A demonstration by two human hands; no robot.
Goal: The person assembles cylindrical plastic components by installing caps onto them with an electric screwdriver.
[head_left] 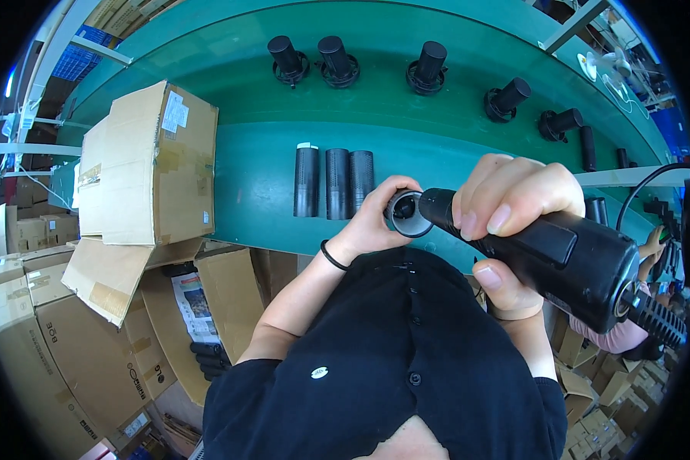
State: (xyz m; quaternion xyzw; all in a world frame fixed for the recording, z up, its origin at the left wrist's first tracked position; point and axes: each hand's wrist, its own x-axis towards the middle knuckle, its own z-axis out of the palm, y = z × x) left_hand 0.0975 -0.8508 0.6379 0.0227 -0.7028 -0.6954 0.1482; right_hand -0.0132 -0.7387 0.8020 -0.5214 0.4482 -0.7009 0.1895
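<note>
My left hand (369, 221) is wrapped around a short black cylindrical tube (411, 224), its open end facing up. Inside the tube is something dark that I cannot make out. My right hand (523, 201) grips a black electric screwdriver (586, 257) with a coiled strain relief at its rear. The screwdriver's nose points down and left to the tube's mouth; its bit is hidden from view. Just left of my left hand, black perforated tubes (306, 184) lie side by side on the green bench (257, 176), one with a white end.
Several black microphones in round cradles (433, 65) stand along the green strip at the back. A large cardboard box (149, 172) stands on the left, with an open carton (230, 295) below it. A black cable (644, 188) arches at right. Another person's pink sleeve (602, 335) shows beyond.
</note>
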